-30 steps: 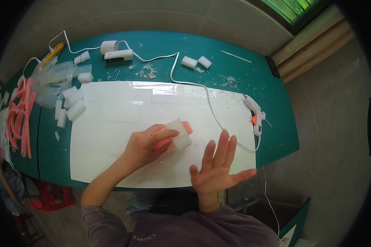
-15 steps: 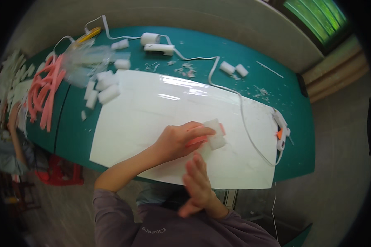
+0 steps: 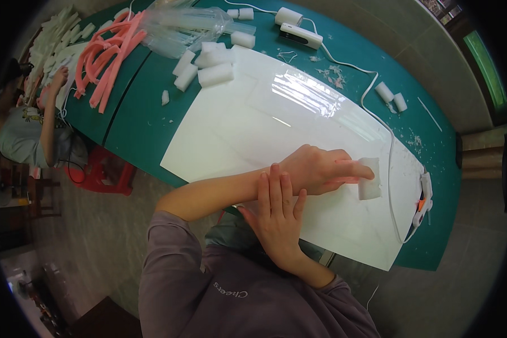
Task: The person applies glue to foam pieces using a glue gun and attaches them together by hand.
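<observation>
Holding a white piece [image 3: 369,190] and a pink strip [image 3: 349,179], our left grip [image 3: 315,170] is closed on both, over the right part of the white board [image 3: 253,124]. We cannot tell if the piece touches the board. Our right grip [image 3: 279,222] grasps nothing; its fingers stretch over the left wrist. At the board's right edge we see a glue gun [image 3: 425,197] on the green counter [image 3: 152,124]; white blocks [image 3: 216,74] sit at the upper left corner.
</observation>
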The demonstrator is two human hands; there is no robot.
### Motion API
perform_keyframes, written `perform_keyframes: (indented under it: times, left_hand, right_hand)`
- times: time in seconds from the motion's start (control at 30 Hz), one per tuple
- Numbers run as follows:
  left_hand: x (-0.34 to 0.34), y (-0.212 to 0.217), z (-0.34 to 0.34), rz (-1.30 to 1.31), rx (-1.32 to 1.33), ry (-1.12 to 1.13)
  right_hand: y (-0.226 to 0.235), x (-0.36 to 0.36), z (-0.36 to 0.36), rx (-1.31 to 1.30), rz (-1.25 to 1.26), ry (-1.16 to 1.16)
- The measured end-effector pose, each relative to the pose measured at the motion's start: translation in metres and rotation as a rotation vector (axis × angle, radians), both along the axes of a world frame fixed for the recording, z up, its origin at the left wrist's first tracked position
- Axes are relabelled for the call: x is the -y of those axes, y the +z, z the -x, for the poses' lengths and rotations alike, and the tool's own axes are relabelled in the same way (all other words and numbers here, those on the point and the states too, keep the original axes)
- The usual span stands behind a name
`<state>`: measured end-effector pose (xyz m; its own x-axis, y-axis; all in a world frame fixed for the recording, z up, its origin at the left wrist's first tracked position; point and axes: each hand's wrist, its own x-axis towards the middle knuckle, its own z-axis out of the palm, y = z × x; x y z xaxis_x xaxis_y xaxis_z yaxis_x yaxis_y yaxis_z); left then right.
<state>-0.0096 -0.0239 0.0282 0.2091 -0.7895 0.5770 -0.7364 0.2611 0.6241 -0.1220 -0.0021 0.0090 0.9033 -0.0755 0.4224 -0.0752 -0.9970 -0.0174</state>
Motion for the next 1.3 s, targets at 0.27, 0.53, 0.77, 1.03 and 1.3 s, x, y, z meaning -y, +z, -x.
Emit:
perform_keyframes:
  times: [0.27, 0.53, 0.77, 1.03, 1.3]
  left_hand:
    - [0.000, -0.001, 0.003, 0.009, 0.016, 0.012]
    - [0.000, -0.001, 0.005, 0.008, -0.011, 0.007]
    - [0.001, -0.003, 0.006, 0.071, 0.040, 0.028]
    - [0.001, -0.004, 0.006, 0.026, 0.069, 0.040]
    - [0.001, -0.004, 0.005, 0.064, -0.003, 0.001]
  right_hand:
    - [-0.012, -0.003, 0.002, 0.053, 0.044, -0.067]
    - [-0.022, -0.006, 0.003, 0.126, 0.032, -0.067]
    - [-0.029, -0.011, 0.008, 0.115, 0.041, -0.058]
    - [-0.031, -0.009, 0.005, 0.157, 0.052, -0.050]
    - [-0.029, -0.011, 0.004, 0.135, 0.063, -0.061]
